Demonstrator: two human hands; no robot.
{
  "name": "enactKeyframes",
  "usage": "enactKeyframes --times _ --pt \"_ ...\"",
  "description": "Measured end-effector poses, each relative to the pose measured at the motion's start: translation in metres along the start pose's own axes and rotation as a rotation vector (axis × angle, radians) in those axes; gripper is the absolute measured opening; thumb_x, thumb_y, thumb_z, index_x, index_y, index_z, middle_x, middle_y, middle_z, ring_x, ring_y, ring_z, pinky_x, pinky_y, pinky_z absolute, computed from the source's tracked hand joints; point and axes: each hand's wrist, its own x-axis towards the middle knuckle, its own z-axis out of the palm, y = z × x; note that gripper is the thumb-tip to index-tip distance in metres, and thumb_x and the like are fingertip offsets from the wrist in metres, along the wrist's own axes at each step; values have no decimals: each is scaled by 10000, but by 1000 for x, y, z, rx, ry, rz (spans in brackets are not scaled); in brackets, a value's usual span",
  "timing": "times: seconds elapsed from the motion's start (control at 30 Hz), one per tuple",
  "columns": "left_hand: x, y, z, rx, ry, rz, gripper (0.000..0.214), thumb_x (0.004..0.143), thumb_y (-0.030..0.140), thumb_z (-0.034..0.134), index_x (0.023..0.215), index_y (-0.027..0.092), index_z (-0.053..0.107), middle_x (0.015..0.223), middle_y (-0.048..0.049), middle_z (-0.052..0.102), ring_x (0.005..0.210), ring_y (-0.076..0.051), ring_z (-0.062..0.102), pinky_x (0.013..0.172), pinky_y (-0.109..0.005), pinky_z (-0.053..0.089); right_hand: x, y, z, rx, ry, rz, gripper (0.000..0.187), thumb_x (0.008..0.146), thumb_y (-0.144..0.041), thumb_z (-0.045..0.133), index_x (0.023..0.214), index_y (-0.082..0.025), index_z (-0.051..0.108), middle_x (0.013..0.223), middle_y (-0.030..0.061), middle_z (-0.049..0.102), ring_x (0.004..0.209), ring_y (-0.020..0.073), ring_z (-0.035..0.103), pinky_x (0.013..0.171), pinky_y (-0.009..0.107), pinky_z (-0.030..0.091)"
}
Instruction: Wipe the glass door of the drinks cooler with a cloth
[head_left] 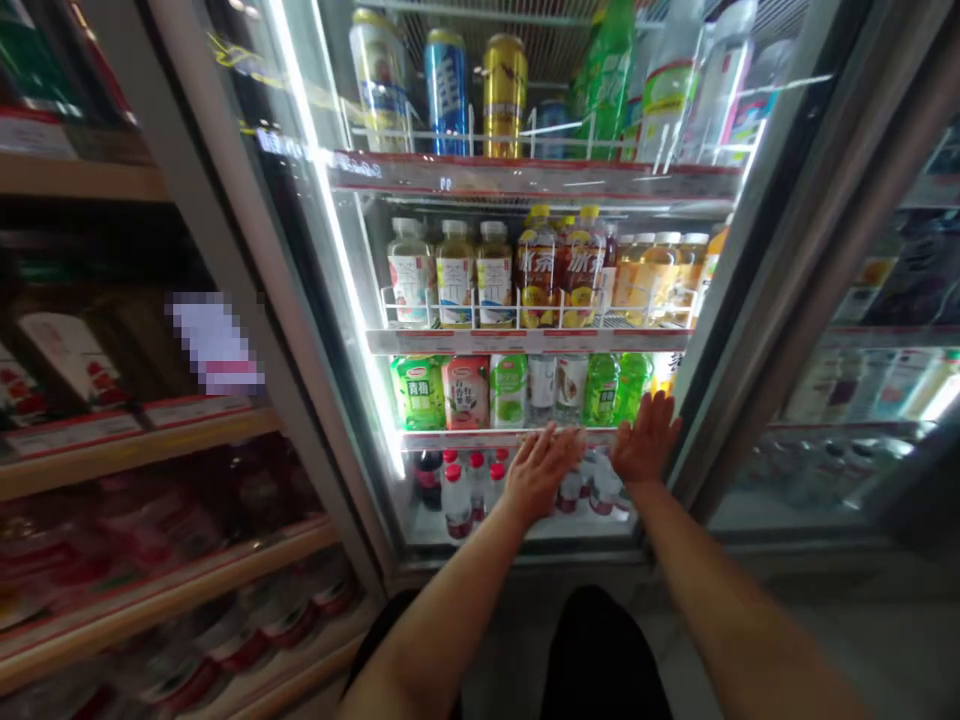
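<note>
My left hand (544, 472) reaches forward with its fingers stretched out and holds nothing. To its right, my right hand (646, 442) is raised with fingers extended, also holding nothing. Both are in front of a lit drinks fridge (480, 343), near its lower shelf edge; I cannot tell whether they touch the glass. Behind them stand green drink bottles (602, 390) and a pink-labelled bottle (466, 392). Below, red-capped bottles (456, 500) show on the fridge floor, partly hidden by my left hand and forearm.
Iced tea bottles (538, 268) fill the middle shelf, with cans such as a gold can (504, 95) above. Wooden shelves (150, 450) with packaged goods stand on the left. A metal frame (780, 260) separates another fridge section on the right. My knees (604, 650) are below.
</note>
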Motion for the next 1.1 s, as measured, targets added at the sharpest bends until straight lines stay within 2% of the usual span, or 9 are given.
enactKeyframes --times 0.1,0.17,0.3,0.37,0.5,0.57,0.73,0.93,1.1 --pt "-17 -2 6 -25 -47 78 565 950 157 531 1498 295 513 1601 -20 395 1524 -298 273 1253 -510 233 -1 1 -1 -11 -16 13 714 1007 -313 367 1635 -114 92 1656 208 235 1572 336 135 1239 626 155" --pt "-39 -7 6 -36 -92 188 543 948 162 552 1478 278 535 1576 -23 440 1498 -249 339 1251 -446 256 -1 2 -1 -15 -45 37 711 1000 -316 357 1631 -101 112 1652 212 242 1571 345 135 1238 632 150" --pt "-60 -38 -10 -42 -134 284 527 938 146 580 1449 273 560 1535 -26 499 1470 -198 389 1247 -392 272 -3 3 0 -25 -52 15 715 994 -317 359 1630 -98 115 1650 210 249 1569 348 142 1234 632 154" --pt "-52 -63 -25 -26 -100 220 549 943 107 561 1464 281 546 1518 -42 518 1483 -230 369 1259 -445 242 -3 3 0 -32 -27 8 711 996 -319 358 1628 -97 119 1646 213 258 1568 348 148 1233 628 160" --pt "-40 -98 -50 118 112 -88 563 962 77 522 1480 296 538 1499 -64 534 1501 -270 334 1266 -471 220 -2 0 -1 -28 -24 38 689 994 -326 340 1615 -83 165 1631 224 283 1568 344 150 1231 623 173" --pt "-52 -101 -57 144 120 -97 541 973 69 492 1480 253 541 1488 -80 544 1500 -265 337 1268 -460 215 -2 -2 -2 -25 -31 34 682 993 -324 336 1606 -67 182 1622 230 299 1572 334 134 1239 613 156" --pt "-95 -101 -71 73 9 84 516 969 60 446 1420 259 600 1406 -18 625 1452 -206 422 1257 -377 264 -1 -3 -3 -15 -40 45 684 999 -335 328 1622 -122 142 1627 196 304 1572 320 139 1240 608 150" --pt "-83 -132 -93 253 105 -195 574 981 95 496 1522 286 485 1504 -70 523 1502 -295 323 1223 -467 291 -1 -4 -3 -6 -17 26 703 990 -310 360 1623 -101 134 1642 198 275 1573 310 135 1246 591 142" --pt "-101 -124 -89 235 62 -235 625 1001 103 462 1587 295 357 1512 -71 509 1469 -278 391 1229 -446 291 -1 -6 -3 -11 -28 55 686 993 -318 347 1620 -116 158 1639 197 283 1567 321 165 1241 598 153"
